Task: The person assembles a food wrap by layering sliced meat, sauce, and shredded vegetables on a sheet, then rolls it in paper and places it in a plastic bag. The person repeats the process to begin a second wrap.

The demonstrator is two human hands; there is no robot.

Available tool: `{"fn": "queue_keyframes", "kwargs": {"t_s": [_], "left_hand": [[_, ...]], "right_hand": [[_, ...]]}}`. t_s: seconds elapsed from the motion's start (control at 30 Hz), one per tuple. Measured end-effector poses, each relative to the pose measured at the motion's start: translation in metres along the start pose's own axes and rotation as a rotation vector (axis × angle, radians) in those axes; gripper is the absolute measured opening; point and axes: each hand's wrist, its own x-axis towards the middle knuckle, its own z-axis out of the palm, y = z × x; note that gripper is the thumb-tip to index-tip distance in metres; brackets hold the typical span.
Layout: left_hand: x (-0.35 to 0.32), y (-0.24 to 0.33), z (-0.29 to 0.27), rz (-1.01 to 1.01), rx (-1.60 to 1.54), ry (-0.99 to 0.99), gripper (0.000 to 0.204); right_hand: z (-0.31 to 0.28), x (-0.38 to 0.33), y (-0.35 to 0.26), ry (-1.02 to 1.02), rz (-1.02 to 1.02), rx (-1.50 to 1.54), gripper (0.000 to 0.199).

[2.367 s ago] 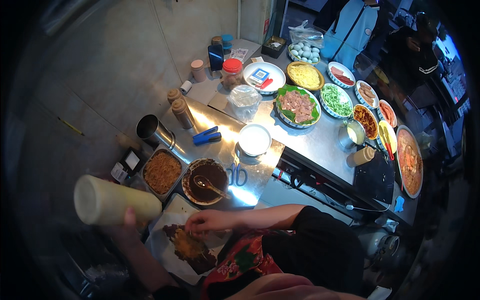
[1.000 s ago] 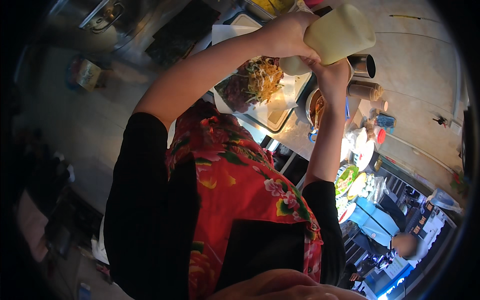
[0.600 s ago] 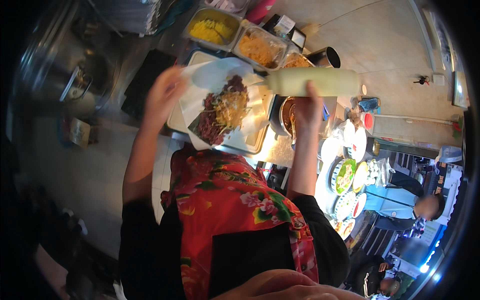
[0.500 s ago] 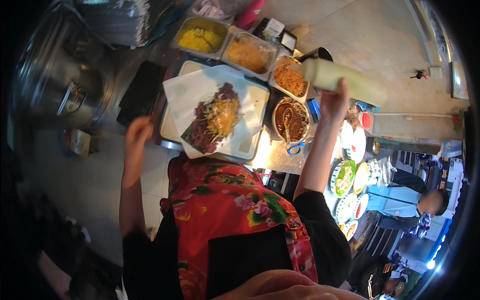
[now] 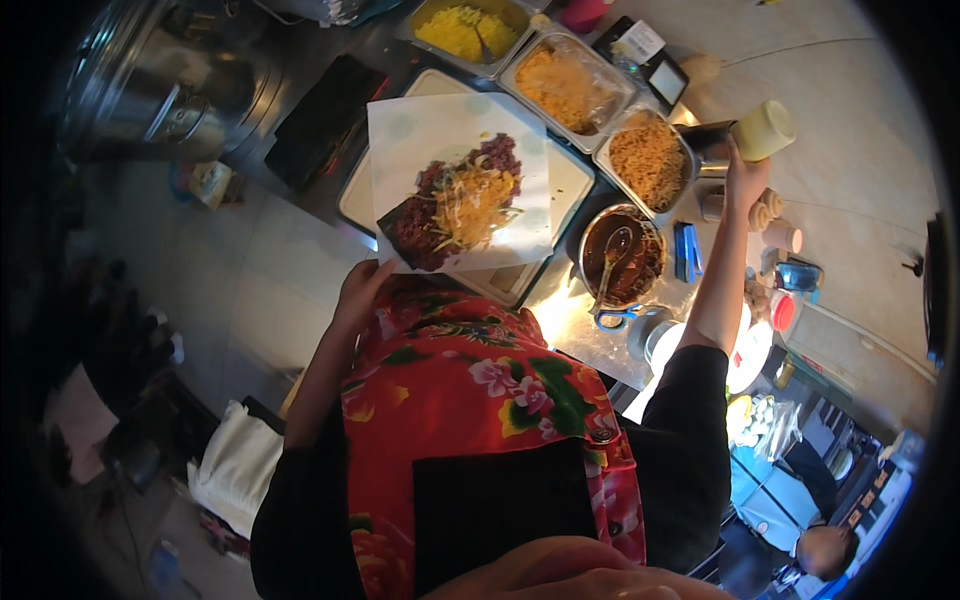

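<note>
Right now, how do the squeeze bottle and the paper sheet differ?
The squeeze bottle is rounded and pale yellow; the paper sheet is thin and white. The right hand holds the squeeze bottle; the left hand is at the paper sheet's near-left corner. Both look pale.

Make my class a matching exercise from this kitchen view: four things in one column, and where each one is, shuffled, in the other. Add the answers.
Things
1. Pale squeeze bottle
2. White paper sheet
3. Dark brown sauce
4. Bright yellow food

Places
A. In a round bowl, with a spoon in it
B. Under the dark purple food
C. In a rectangular metal tray
D. Held in the person's right hand

Right pairs: 1-D, 2-B, 3-A, 4-C
</note>
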Motion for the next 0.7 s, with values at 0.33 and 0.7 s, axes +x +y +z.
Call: {"fn": "queue_keyframes", "kwargs": {"t_s": [0.33, 0.7], "left_hand": [[0.004, -0.004, 0.007, 0.08, -0.296, -0.018, 0.013], [0.04, 0.006, -0.015, 0.0, -0.215, -0.14, 0.019]], "right_hand": [[0.078, -0.201, -0.14, -0.845, -0.142, -0.069, 0.039], [0.19, -0.217, -0.107, -0.4, 0.001, 0.154, 0.021]]}}
